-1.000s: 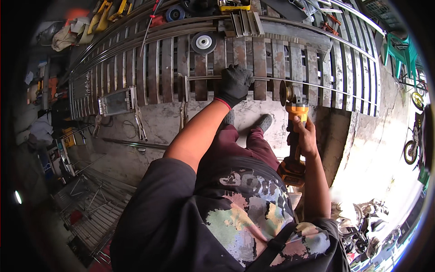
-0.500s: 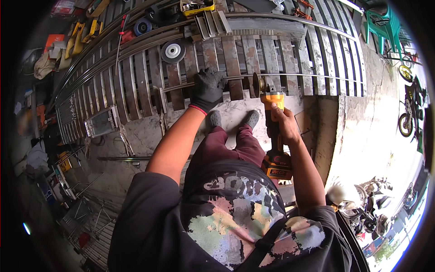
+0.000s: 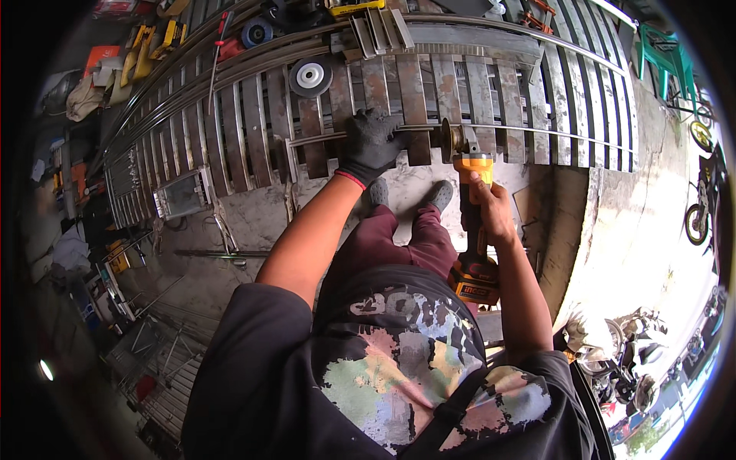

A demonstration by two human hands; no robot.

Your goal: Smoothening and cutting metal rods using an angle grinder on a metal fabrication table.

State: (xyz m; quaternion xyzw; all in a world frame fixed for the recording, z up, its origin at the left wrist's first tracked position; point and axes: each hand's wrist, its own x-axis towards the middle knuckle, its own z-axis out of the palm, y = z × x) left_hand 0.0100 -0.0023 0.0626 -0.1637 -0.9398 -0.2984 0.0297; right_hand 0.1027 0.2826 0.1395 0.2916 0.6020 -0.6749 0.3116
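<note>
My left hand (image 3: 372, 142), in a black glove with a red cuff, is closed around a thin metal rod (image 3: 529, 129) that lies across the slatted metal bench near its front edge. Bare, my right hand (image 3: 492, 208) grips a yellow and black cordless angle grinder (image 3: 474, 172), its battery toward my body. The grinder's disc (image 3: 448, 140) stands upright at the rod, a short way right of the glove; whether it touches the rod I cannot tell. Beyond the glove, a round grinding disc (image 3: 310, 77) with a pale centre lies flat on the slats.
Short metal channel pieces (image 3: 382, 32) rest on long bars at the back of the slatted bench (image 3: 261, 115). A blue-rimmed disc (image 3: 257, 33) and yellow tools (image 3: 139, 54) are at the far left. A green plastic chair (image 3: 665, 57) stands far right, with motorcycles (image 3: 696, 218) beyond.
The whole view has shifted, so bench, hands and grinder appear a little further right. Both hands keep their holds, and the grinder stays at the rod.
</note>
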